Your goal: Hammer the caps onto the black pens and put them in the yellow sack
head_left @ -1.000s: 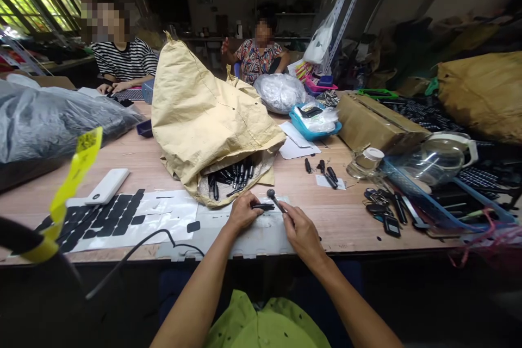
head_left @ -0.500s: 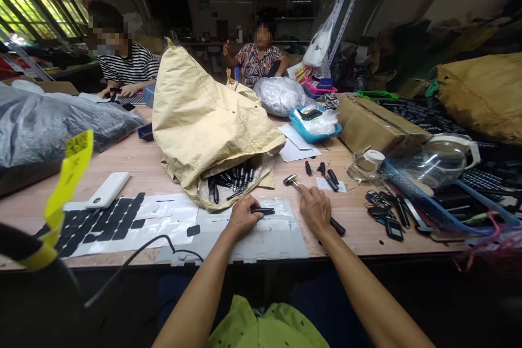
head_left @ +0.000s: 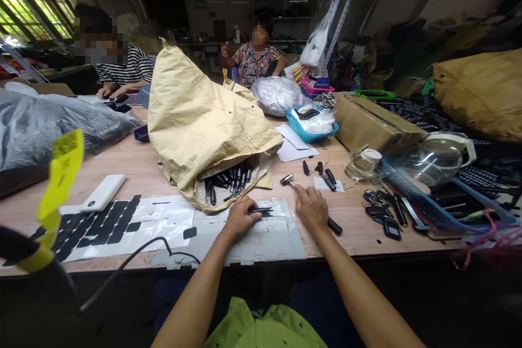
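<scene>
My left hand (head_left: 242, 216) is closed around a slim black piece (head_left: 263, 211), whose end sticks out past the fingers over a grey board (head_left: 267, 244). To its right, my right hand (head_left: 312, 207) grips a small hammer (head_left: 287, 179). The hammer's metal head shows beyond my fingers, and the black end of its handle comes out near the wrist. Just behind my left hand, a large tan paper sack (head_left: 212, 119) lies with its mouth facing me. Several glossy black handle-like parts (head_left: 228, 179) are inside it.
More black parts (head_left: 329, 179) lie right of the sack. Keys (head_left: 379, 212), a glass jar (head_left: 361, 163), a blue tray (head_left: 432, 223) and a carton (head_left: 371, 125) stand at right. A white power bank (head_left: 103, 192) lies left. Two people sit across the table.
The whole view has shifted slightly. My left hand still has the black piece, and my right hand still grips the hammer, its head turned a little.
</scene>
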